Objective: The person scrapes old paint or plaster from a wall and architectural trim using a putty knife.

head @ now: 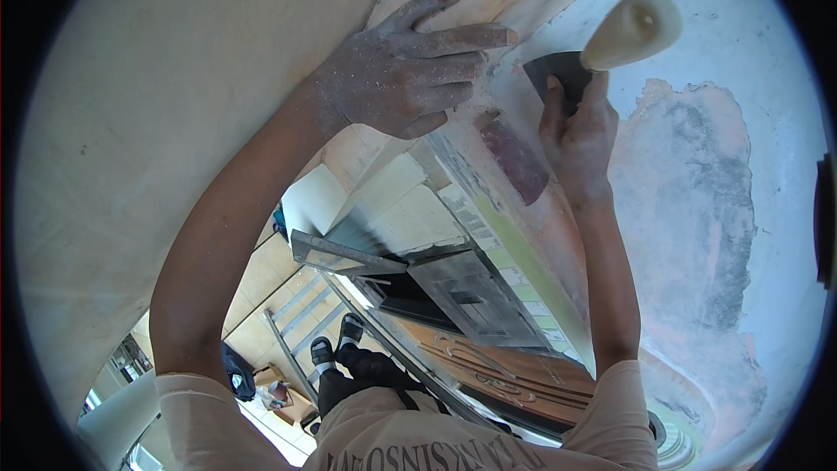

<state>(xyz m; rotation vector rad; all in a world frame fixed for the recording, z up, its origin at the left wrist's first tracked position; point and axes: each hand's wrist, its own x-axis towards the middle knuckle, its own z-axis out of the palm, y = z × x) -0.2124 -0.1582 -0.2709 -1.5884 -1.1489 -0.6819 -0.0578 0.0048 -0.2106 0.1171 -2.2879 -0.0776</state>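
My left hand (pixel 412 69), dusted with white powder, has its fingers spread over the corner where the wall surfaces meet; whether it presses on the surface is hard to tell. My right hand (pixel 582 127) grips a putty knife (pixel 559 75) by its dark metal blade, with the pale, bulb-shaped handle sticking up beyond the fingers. The blade's edge is at the plaster near the corner. Right of it, the blue-white plaster (pixel 686 196) has a large patch of bare pinkish and grey surface. A dark red patch (pixel 516 160) shows on the ledge below the hands.
Below, my feet in sandals are on or above a metal ladder (pixel 307 314) over a tiled floor. A dark metal-framed opening (pixel 471 297) and a carved wooden panel (pixel 497 373) lie beneath the ledge. An open cardboard box (pixel 294 405) with things in it stands on the floor.
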